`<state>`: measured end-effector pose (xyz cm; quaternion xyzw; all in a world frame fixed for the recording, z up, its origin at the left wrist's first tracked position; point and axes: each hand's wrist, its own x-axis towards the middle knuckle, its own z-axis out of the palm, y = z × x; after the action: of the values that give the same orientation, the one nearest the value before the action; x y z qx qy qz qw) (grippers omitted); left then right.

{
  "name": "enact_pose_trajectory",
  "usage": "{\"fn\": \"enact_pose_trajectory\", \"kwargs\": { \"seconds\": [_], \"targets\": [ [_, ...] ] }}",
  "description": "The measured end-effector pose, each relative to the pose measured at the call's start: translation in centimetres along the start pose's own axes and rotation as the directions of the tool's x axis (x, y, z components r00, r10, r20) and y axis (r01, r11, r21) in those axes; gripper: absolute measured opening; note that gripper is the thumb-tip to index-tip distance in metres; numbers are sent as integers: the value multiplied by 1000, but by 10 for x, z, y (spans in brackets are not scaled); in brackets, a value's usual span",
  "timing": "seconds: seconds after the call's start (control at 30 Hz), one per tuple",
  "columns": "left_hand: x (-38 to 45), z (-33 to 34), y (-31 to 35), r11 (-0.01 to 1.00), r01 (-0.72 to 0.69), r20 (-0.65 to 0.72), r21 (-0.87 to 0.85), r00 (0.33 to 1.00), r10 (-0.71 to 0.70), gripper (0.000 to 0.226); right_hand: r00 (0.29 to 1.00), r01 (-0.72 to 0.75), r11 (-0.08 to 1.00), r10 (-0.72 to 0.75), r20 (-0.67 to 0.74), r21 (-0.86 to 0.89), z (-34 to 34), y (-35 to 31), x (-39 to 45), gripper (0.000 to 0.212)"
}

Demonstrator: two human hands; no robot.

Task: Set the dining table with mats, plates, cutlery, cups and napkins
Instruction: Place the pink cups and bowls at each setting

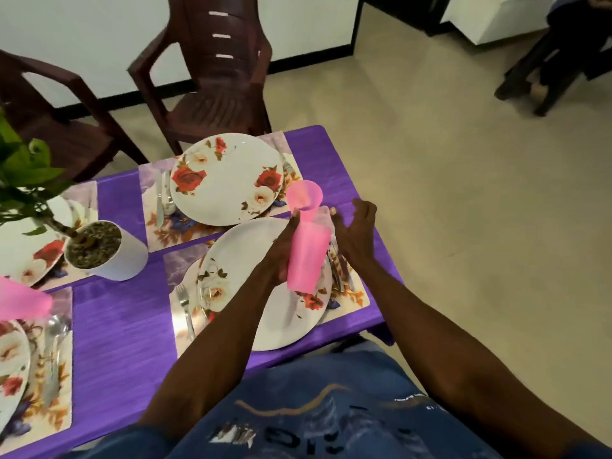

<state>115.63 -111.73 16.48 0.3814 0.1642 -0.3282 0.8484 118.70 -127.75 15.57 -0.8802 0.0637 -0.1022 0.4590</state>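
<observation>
Left hand (281,256) fingers curled round stacked pink plastic cups (308,256), held tilted above near rose-pattern plate (238,279). Upper cup (304,196) partly drawn out of stack. Right hand (356,230) just beside, fingers spread, relaxed, gripping nothing. Plate on floral mat (354,296), fork (185,309) left, purple tablecloth (126,326) beneath.

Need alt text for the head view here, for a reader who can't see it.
The left hand grips a stack of pink cups over the near plate, while the right hand hangs open just beside the stack. The purple table holds floral mats with plates and cutlery, and a white plant pot.
</observation>
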Motion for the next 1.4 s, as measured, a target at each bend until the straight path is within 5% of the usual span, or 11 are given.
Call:
{"fn": "enact_pose_trajectory", "kwargs": {
  "seconds": [0.2,0.43,0.63,0.97,1.4],
  "targets": [
    [36,41,-12,985,156,64,-70,986,-152,80,998,-64,998,64,-26,-16,-34,28,32,14],
    [106,114,-15,993,118,60,-4,991,-117,103,978,-206,969,203,38,136,-84,80,105,25],
    [199,202,-36,997,45,-73,-66,996,-49,72,923,-373,902,338,183,217,-158,133,184,30],
    [303,324,-61,998,53,-238,43,970,-41,58,884,-458,847,401,240,271,-276,199,277,24],
    [388,354,-10,996,-68,-239,63,968,81,54,894,-378,885,272,357,273,-284,194,379,15]
  ]
}}
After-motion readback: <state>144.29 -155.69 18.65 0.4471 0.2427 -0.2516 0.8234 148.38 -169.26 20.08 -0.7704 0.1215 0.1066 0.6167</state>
